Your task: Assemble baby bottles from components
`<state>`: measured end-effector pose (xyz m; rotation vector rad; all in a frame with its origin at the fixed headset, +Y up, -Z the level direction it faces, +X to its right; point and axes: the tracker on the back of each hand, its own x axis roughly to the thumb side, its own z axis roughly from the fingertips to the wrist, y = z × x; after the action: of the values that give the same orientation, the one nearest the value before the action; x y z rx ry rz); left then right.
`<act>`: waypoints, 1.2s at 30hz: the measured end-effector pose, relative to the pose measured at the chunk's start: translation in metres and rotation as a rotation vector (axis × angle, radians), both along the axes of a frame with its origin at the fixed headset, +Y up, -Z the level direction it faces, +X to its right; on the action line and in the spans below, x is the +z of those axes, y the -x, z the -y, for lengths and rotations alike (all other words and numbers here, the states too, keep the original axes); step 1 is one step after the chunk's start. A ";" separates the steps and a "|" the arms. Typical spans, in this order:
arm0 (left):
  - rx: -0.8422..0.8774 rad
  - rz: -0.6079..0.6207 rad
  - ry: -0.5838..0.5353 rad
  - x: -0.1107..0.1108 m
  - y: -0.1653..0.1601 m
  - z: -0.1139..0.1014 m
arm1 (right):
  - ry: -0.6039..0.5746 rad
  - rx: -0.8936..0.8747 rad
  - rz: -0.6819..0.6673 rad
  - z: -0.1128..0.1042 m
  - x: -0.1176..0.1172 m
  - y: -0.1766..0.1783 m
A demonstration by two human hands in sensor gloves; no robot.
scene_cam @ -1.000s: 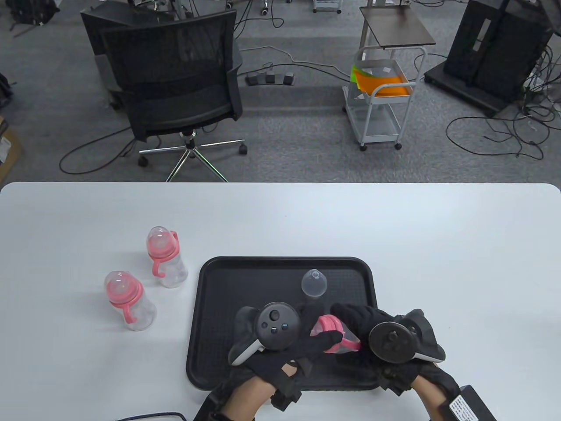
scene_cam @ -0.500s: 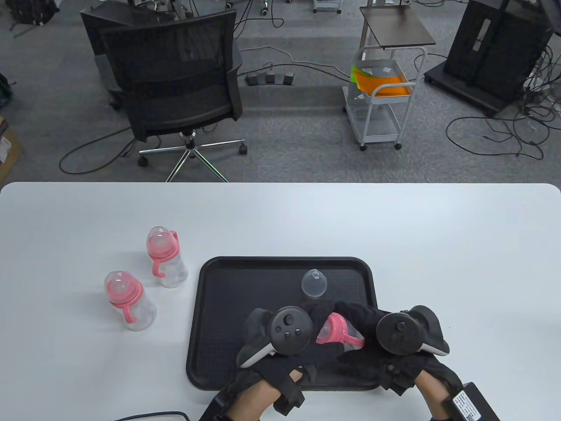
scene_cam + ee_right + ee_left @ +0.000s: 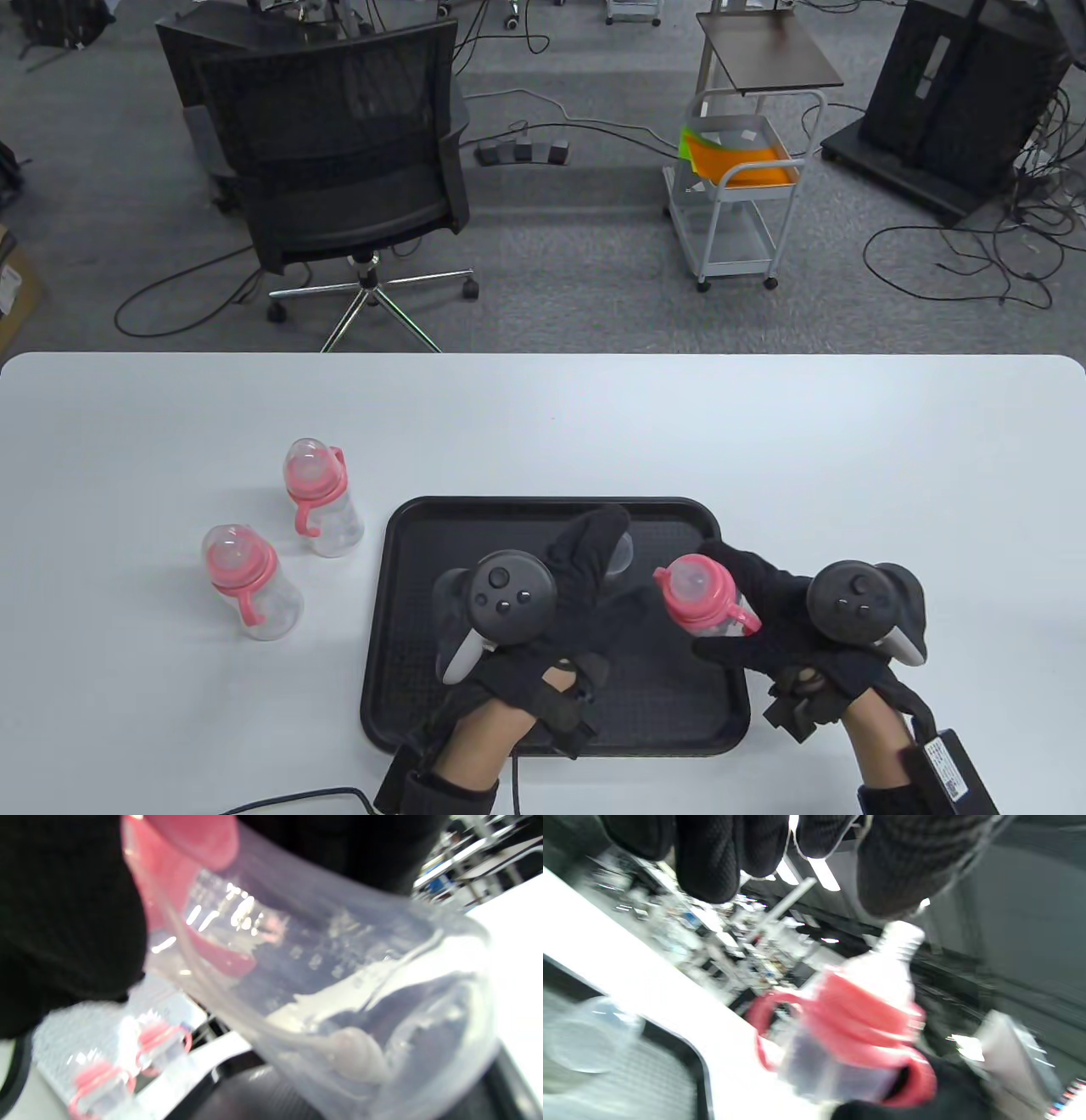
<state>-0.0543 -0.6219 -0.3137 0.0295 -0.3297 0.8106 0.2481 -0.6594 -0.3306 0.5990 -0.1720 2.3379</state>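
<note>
Now, bottle [image 3: 706, 598] gripped in right hand [image 3: 776, 615], left hand [image 3: 585, 577] spread just beside, reaching over clear cap [image 3: 583, 1039].

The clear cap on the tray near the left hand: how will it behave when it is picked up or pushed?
The cap looks thin, clear and hollow, so it is probably very light and may slide on the tray at a small push. Its domed shape suggests it could roll or rock if tipped onto its side. The left hand partly covers it, so its stiffness is hard to judge.
</note>
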 end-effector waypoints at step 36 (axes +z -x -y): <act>-0.727 -0.136 0.182 -0.114 -0.075 0.086 | -0.028 -0.205 0.147 0.004 -0.010 -0.045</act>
<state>0.0202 -0.7083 -0.4278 -0.1963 -0.1169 0.1125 0.2934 -0.6630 -0.3408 0.4021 -0.3192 2.1823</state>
